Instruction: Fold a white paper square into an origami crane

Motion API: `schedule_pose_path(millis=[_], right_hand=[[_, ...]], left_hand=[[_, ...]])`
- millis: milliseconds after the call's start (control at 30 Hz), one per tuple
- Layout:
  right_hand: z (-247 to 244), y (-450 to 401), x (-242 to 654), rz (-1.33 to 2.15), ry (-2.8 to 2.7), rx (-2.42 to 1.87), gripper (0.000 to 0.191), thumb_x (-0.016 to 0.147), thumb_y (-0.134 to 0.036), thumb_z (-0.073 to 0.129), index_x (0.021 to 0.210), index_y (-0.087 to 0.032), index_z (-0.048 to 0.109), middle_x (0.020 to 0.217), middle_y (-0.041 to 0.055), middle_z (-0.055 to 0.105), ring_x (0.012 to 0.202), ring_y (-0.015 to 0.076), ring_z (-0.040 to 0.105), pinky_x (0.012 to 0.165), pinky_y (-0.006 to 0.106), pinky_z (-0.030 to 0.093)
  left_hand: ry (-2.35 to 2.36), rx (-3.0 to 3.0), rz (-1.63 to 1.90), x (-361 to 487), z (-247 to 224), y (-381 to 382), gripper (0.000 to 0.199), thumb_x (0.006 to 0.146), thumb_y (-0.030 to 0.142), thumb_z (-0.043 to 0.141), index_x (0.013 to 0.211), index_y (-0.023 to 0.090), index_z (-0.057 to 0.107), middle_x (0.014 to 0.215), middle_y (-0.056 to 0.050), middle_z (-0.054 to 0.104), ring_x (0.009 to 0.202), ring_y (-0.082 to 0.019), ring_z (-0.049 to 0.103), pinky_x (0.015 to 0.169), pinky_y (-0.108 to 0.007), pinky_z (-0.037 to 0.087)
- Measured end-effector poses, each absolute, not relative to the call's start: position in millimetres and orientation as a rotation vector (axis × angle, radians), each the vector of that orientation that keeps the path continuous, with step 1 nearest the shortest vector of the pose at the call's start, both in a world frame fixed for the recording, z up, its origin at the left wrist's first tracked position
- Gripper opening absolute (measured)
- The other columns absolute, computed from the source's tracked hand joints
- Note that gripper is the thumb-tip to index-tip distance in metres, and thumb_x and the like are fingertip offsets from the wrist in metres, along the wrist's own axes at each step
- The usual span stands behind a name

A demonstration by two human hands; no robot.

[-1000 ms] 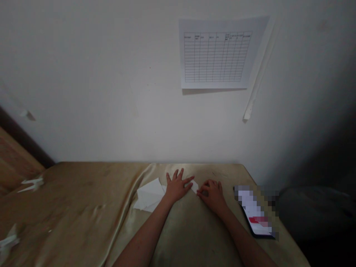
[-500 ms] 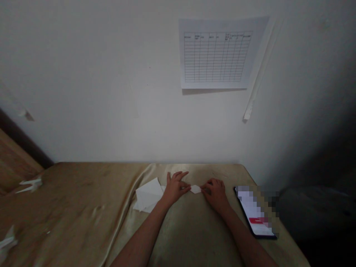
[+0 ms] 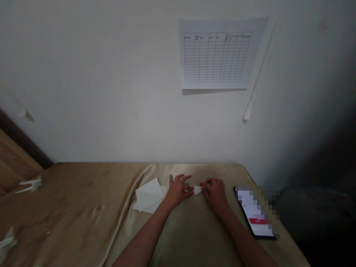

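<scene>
A small white folded paper (image 3: 197, 190) lies between my two hands over the cloth-covered table. My left hand (image 3: 178, 190) pinches its left end between thumb and index finger, the other fingers spread out. At its right end my right hand (image 3: 214, 191) grips it with the fingertips, the fingers curled. Beside my left wrist, several overlapping sheets of white paper (image 3: 148, 194) rest on the cloth, partly covered by my forearm.
A phone (image 3: 254, 213) with a lit screen lies right of my right hand. White folded paper pieces (image 3: 32, 184) sit at the far left. Behind the table (image 3: 75, 207), a printed grid sheet (image 3: 217, 55) hangs on the wall.
My left hand has shifted slightly right, closer to my right hand. Less of the small paper shows between them, and its visible outline has changed from a hexagon-like shape to a narrower one.
</scene>
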State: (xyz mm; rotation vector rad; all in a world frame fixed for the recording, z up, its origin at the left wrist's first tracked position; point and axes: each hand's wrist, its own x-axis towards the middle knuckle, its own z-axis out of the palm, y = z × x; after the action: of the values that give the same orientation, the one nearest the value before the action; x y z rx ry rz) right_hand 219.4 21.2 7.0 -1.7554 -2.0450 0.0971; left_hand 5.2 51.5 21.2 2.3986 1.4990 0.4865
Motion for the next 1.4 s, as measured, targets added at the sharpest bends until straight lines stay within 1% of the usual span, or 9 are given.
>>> schedule_pose_path(millis=[100,167,233,333,467,733,1100,1233,1400], right_hand=[[6.8,9.6,209.0,0.067,-2.169,-1.721,0.039,0.097,-0.041,0.046,0.134,-0.044,0.054,0.136,0.0062,0.053,0.130,0.0283,0.042,0.115,0.061,0.014],[5.5,2.9,202.6,0.062,-2.261,-1.707,0.044,0.097,-0.047,0.042,0.140,-0.042,0.048,0.144,0.0074,0.048,0.136,0.0313,0.035,0.115,0.066,0.008],[4.3,-1.7,198.3,0.058,-2.317,-1.696,0.047,0.098,-0.050,0.037,0.143,-0.039,0.046,0.152,0.0085,0.042,0.142,0.0324,0.029,0.115,0.068,0.003],[3.2,-5.0,195.8,0.063,-2.343,-1.708,0.054,0.098,-0.057,0.032,0.146,-0.036,0.042,0.158,0.0100,0.032,0.146,0.0343,0.024,0.114,0.071,0.001],[2.6,-6.7,194.4,0.051,-2.303,-1.795,0.057,0.097,-0.062,0.030,0.147,-0.037,0.039,0.162,0.0111,0.024,0.148,0.0362,0.020,0.111,0.073,-0.002],[6.1,-6.4,202.2,0.086,-2.240,-1.924,0.051,0.097,-0.059,0.032,0.146,-0.046,0.035,0.162,0.0058,0.024,0.147,0.0382,0.022,0.110,0.075,0.004],[3.1,-2.4,221.2,0.083,-2.159,-2.046,0.053,0.096,-0.062,0.034,0.147,-0.049,0.032,0.162,0.0004,0.027,0.146,0.0413,0.023,0.108,0.077,0.006],[1.6,0.2,220.0,0.057,-2.159,-2.005,0.053,0.096,-0.061,0.033,0.146,-0.046,0.036,0.162,0.0009,0.026,0.146,0.0401,0.023,0.108,0.078,0.005],[2.5,8.3,221.8,0.038,-2.164,-1.935,0.043,0.098,-0.052,0.036,0.138,-0.044,0.051,0.159,0.0004,0.034,0.144,0.0359,0.027,0.109,0.076,0.007]], left_hand=[[1.569,2.360,0.453,6.8,23.8,49.1,0.017,0.085,0.049,0.068,0.100,0.046,0.075,0.151,0.009,0.047,0.143,-0.033,0.029,0.114,-0.072,0.004],[1.597,2.359,0.439,7.5,24.2,48.6,0.017,0.083,0.050,0.069,0.100,0.047,0.075,0.153,0.010,0.045,0.144,-0.034,0.028,0.114,-0.073,0.003],[1.621,2.363,0.440,7.7,23.7,48.7,0.017,0.082,0.050,0.071,0.098,0.047,0.076,0.153,0.010,0.044,0.144,-0.035,0.028,0.113,-0.073,0.003],[1.635,2.356,0.449,7.6,22.1,49.0,0.017,0.082,0.051,0.071,0.098,0.049,0.075,0.153,0.011,0.044,0.144,-0.035,0.028,0.113,-0.074,0.004],[1.633,2.347,0.441,7.3,21.0,49.2,0.019,0.082,0.051,0.071,0.101,0.049,0.074,0.153,0.010,0.045,0.144,-0.035,0.028,0.112,-0.075,0.003],[1.633,2.337,0.441,8.9,23.6,49.4,0.018,0.081,0.050,0.072,0.098,0.048,0.075,0.151,0.009,0.048,0.143,-0.036,0.029,0.111,-0.075,0.003],[1.629,2.320,0.448,8.5,25.2,47.2,0.018,0.083,0.051,0.069,0.098,0.046,0.076,0.151,0.008,0.048,0.144,-0.035,0.028,0.112,-0.074,0.002],[1.647,2.311,0.449,8.9,25.6,47.2,0.017,0.081,0.049,0.071,0.098,0.047,0.076,0.149,0.007,0.049,0.143,-0.035,0.030,0.112,-0.074,0.005],[1.652,2.298,0.480,12.7,22.8,46.8,0.019,0.079,0.047,0.074,0.098,0.044,0.076,0.146,0.004,0.052,0.141,-0.034,0.032,0.113,-0.073,0.005]])
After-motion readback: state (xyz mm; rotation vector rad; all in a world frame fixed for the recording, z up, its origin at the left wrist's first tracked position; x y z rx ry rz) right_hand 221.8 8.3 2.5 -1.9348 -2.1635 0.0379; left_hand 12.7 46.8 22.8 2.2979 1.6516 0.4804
